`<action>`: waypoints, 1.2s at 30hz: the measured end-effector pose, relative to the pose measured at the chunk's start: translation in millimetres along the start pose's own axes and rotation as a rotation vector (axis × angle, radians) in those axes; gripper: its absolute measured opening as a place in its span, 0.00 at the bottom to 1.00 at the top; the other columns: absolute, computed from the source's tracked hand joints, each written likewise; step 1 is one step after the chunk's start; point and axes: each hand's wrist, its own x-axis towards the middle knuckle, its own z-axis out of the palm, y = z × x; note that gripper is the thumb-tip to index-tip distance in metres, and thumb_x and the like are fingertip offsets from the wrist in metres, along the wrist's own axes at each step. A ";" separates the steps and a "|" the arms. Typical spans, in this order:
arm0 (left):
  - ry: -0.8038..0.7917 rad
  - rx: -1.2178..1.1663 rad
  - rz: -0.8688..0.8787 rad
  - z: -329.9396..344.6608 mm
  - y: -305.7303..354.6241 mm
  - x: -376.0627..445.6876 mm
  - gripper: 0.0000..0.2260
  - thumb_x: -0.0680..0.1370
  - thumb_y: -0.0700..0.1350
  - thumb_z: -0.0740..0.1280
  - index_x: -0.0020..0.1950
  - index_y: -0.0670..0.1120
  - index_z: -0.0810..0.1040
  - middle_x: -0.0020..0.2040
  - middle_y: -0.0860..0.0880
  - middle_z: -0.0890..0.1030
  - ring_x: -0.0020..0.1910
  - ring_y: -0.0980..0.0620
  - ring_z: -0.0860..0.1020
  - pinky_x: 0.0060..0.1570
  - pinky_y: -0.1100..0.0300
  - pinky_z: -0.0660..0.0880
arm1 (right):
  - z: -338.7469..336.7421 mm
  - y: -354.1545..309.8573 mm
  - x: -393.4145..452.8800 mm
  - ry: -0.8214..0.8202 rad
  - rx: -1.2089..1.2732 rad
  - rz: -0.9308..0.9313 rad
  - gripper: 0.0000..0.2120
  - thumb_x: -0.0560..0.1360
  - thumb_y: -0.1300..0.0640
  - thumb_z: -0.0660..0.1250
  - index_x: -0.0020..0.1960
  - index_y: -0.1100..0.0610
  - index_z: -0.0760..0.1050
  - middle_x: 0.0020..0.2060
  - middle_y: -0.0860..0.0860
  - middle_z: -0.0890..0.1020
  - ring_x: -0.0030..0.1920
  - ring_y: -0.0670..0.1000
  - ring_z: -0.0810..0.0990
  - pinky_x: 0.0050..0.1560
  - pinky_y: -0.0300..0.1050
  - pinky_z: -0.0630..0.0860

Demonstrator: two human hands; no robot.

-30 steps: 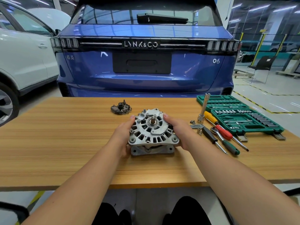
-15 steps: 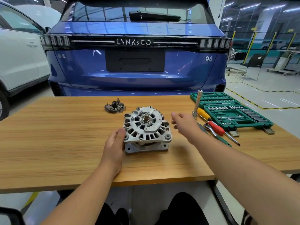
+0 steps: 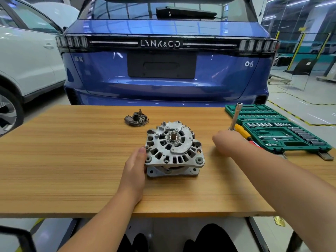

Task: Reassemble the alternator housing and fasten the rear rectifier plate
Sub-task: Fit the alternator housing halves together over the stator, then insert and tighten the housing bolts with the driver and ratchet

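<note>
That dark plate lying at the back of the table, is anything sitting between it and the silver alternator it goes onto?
Nothing visible does. The rectifier plate lies behind and left of the alternator housing, with only bare table between them. The left hand holds the housing's near-left side, clear of that path.

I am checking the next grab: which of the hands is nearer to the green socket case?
Right. The right hand is just left of the green socket case, by the screwdrivers; the left hand holds the alternator, farther away.
</note>
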 end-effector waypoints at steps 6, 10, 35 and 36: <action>0.015 -0.019 -0.018 0.5 0.1 2.3 0.20 0.72 0.72 0.60 0.56 0.65 0.82 0.58 0.56 0.85 0.59 0.56 0.81 0.67 0.46 0.73 | 8.6 -2.1 3.1 0.053 -0.007 -0.050 0.09 0.79 0.60 0.65 0.58 0.54 0.75 0.47 0.51 0.76 0.52 0.55 0.80 0.47 0.51 0.81; 0.037 -0.031 -0.032 0.7 -0.7 2.7 0.22 0.71 0.73 0.60 0.56 0.65 0.83 0.58 0.56 0.85 0.61 0.55 0.81 0.68 0.46 0.72 | 12.3 3.6 1.6 0.040 -0.034 -0.021 0.09 0.79 0.60 0.65 0.59 0.54 0.76 0.54 0.53 0.80 0.54 0.56 0.81 0.48 0.51 0.81; 0.026 -0.013 -0.004 2.5 6.3 -1.2 0.19 0.72 0.71 0.60 0.52 0.65 0.84 0.54 0.57 0.86 0.55 0.60 0.82 0.61 0.49 0.74 | 22.4 -11.5 -7.3 0.232 0.140 -0.293 0.14 0.81 0.63 0.62 0.63 0.51 0.75 0.54 0.50 0.80 0.50 0.53 0.79 0.49 0.47 0.79; 0.026 -0.012 -0.003 2.3 6.1 -1.1 0.19 0.72 0.71 0.60 0.52 0.65 0.84 0.54 0.57 0.86 0.55 0.60 0.82 0.61 0.49 0.74 | 23.1 -13.6 -7.4 0.224 0.170 -0.297 0.16 0.81 0.63 0.61 0.66 0.51 0.74 0.56 0.50 0.80 0.53 0.53 0.79 0.51 0.48 0.79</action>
